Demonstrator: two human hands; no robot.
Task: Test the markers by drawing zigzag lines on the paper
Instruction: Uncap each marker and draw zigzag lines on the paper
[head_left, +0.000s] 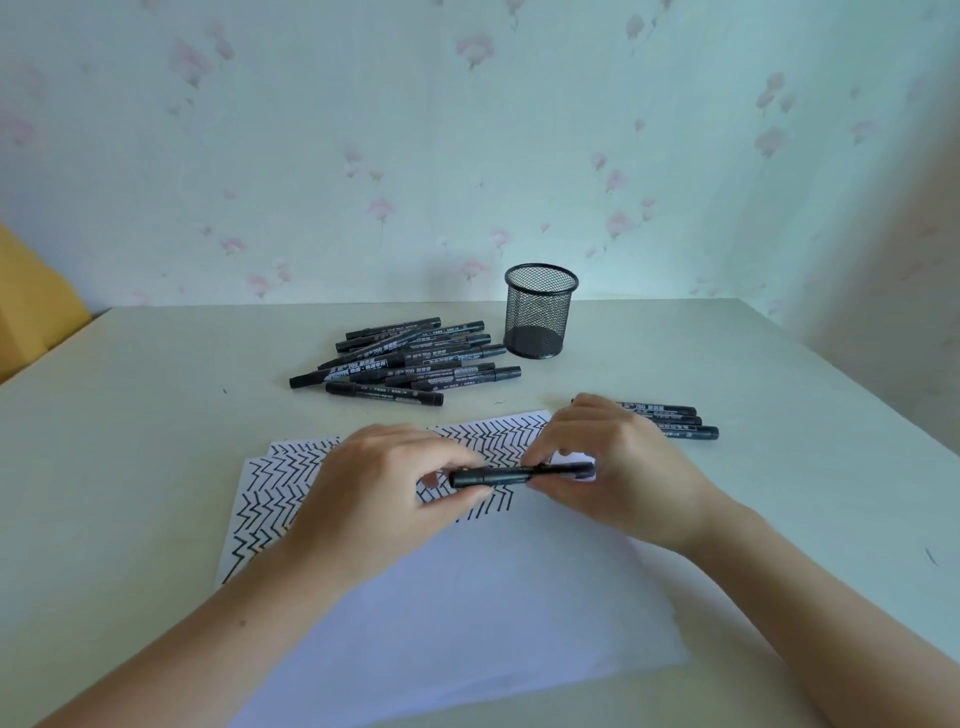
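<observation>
L hand (384, 483) & R hand (602, 457) both pinching black marker (511, 475), tip hidden, paper (467, 613) partly covered

Home room: floral wallpaper (467, 130), pale desk (156, 415).

Your left hand (384, 483) and right hand (605, 462) cover the middle of the paper (467, 613) and part of its zigzags. Right of that paper, three markers (675, 421) vanish behind your right hand. Their printed labels are too small to read.

Mesh pen cup (540, 312) on pale table (156, 415)
</observation>
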